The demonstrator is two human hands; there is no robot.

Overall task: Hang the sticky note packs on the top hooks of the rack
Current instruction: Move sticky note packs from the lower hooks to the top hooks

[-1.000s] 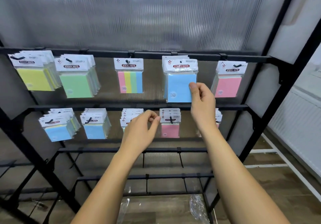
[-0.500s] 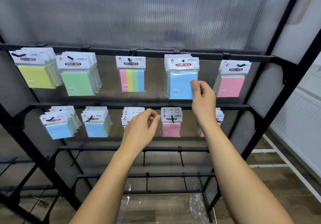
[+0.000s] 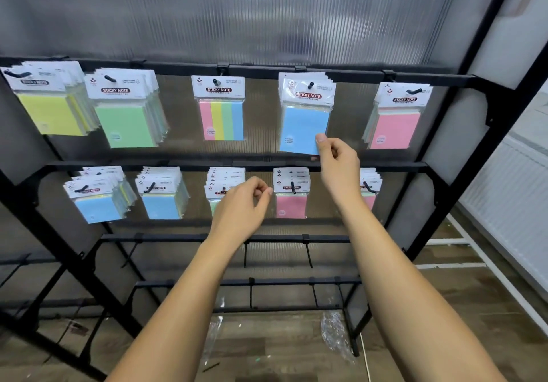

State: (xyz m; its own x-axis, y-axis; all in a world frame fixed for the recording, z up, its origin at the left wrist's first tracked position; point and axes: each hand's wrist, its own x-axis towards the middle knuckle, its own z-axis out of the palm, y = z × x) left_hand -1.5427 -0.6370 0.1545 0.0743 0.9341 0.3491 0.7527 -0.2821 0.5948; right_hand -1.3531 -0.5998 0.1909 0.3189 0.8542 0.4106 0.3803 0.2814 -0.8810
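Observation:
A blue sticky note pack [image 3: 302,126] hangs slightly tilted at the front of a small stack on the fourth top hook [image 3: 310,85] of the black rack [image 3: 261,70]. My right hand [image 3: 338,165] pinches its lower right corner, thumb on the front. My left hand [image 3: 241,208] hovers lower, in front of the second-row packs, fingers curled with the thumb against the index and nothing visible in it. The other top hooks carry yellow packs [image 3: 50,115], green packs [image 3: 124,123], one striped multicolour pack [image 3: 221,120] and pink packs [image 3: 391,129].
The second row holds blue packs [image 3: 98,203], more blue ones [image 3: 160,203] and pink packs [image 3: 290,205]. Bare hooks [image 3: 308,251] stick out from the lower rails. Crumpled clear wrap [image 3: 335,331] lies on the wooden floor. A ribbed translucent panel backs the rack.
My right hand has slid down the blue pack from its upper right edge to its bottom corner. The left hand has stayed where it was.

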